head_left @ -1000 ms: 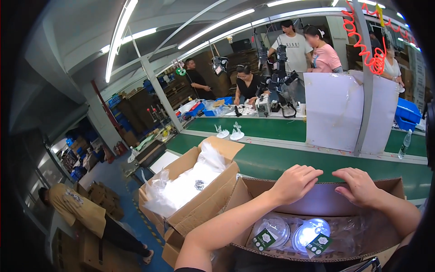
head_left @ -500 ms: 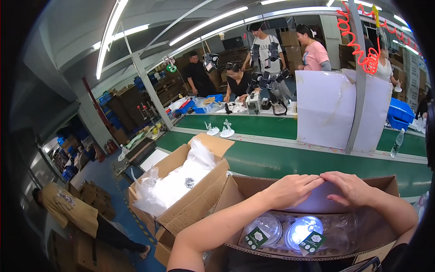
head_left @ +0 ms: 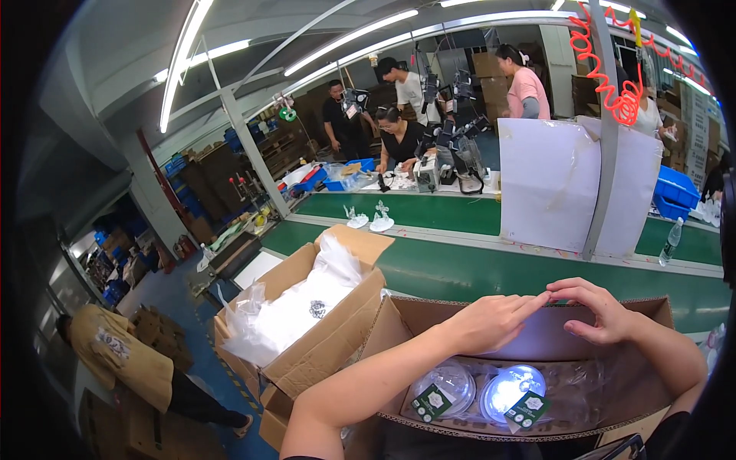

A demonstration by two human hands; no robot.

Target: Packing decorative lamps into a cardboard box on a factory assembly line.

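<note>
Fingertips of left hand [head_left: 491, 322] and right hand [head_left: 602, 310] meet, empty, on the far flap of the open brown cardboard box [head_left: 537, 341]; clear round plastic-bagged domes [head_left: 479, 387] lie at six o'clock.

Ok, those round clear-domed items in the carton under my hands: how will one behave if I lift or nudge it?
The clear domed item looks like thin moulded plastic, so probably light for its size and easily dented. Its glossy surface and the loose clear film over it suggest a slippery grip. Lying flat beside its twin in the carton, it seems unlikely to roll.
</note>
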